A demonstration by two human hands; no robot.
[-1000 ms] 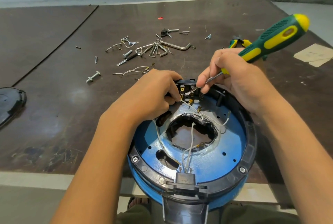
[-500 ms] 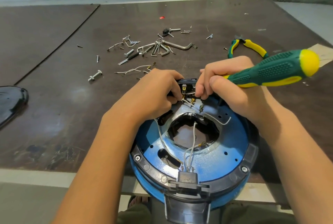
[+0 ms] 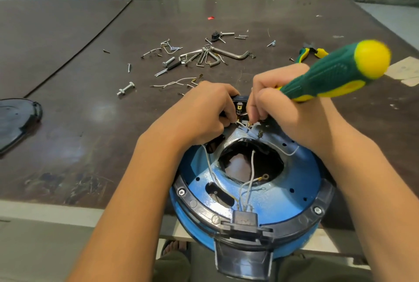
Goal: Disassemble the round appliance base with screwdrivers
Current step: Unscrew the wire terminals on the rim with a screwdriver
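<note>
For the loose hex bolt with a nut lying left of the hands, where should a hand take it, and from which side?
Grip the hex bolt across its bare shank, between head and nut, pinching from above. It lies flat on the table, apart from the other hardware, with free space on both long sides; the wider ends would likely keep it from sliding out of the grip.

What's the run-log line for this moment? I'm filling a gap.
left hand: on terminal block | right hand: holds screwdriver, fingers at wires | base: table edge | rim screws: in
</note>
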